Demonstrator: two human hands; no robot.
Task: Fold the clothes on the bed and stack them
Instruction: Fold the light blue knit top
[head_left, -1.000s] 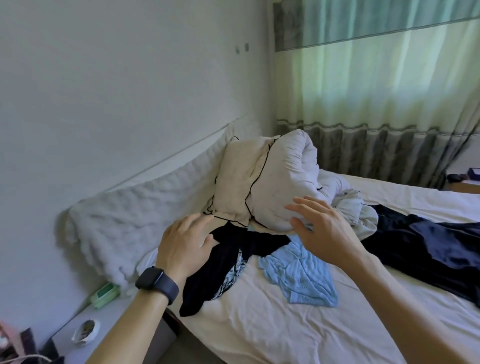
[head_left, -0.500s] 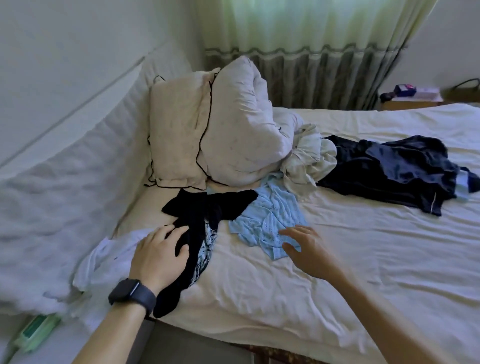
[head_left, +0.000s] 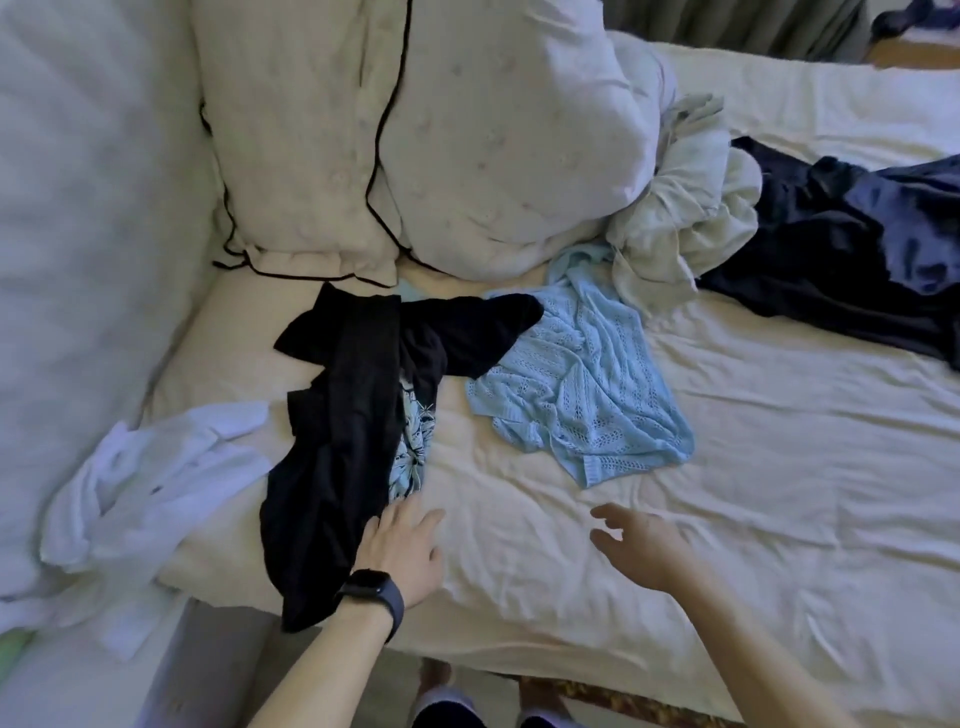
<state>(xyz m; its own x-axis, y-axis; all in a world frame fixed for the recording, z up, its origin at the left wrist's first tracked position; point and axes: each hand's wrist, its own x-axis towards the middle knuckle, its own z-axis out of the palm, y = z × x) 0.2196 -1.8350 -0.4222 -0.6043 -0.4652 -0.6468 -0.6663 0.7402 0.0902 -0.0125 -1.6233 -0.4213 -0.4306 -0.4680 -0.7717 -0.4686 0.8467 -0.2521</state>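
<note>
A black garment (head_left: 343, 431) with a pale blue print lies crumpled at the near left of the bed. My left hand (head_left: 402, 551), with a dark watch on the wrist, lies flat with straight fingers at its lower right edge. A light blue knit top (head_left: 582, 400) lies spread in the middle. My right hand (head_left: 641, 551) hovers open just below it, holding nothing. A white garment (head_left: 150, 488) hangs over the bed's left edge. A pale grey-green garment (head_left: 680, 218) and a dark navy garment (head_left: 841, 260) lie at the back right.
A rolled duvet (head_left: 493, 135) and a pillow with black piping (head_left: 296, 145) stand against the padded headboard (head_left: 78, 208). The cream sheet (head_left: 779, 493) stretches to the right. The bed's near edge runs below my wrists, with feet on the floor beneath.
The camera has tilted down and closer to the bed. My left hand slid from the black garment's left side to its lower right edge. My right hand drew back off the blue knit top.
</note>
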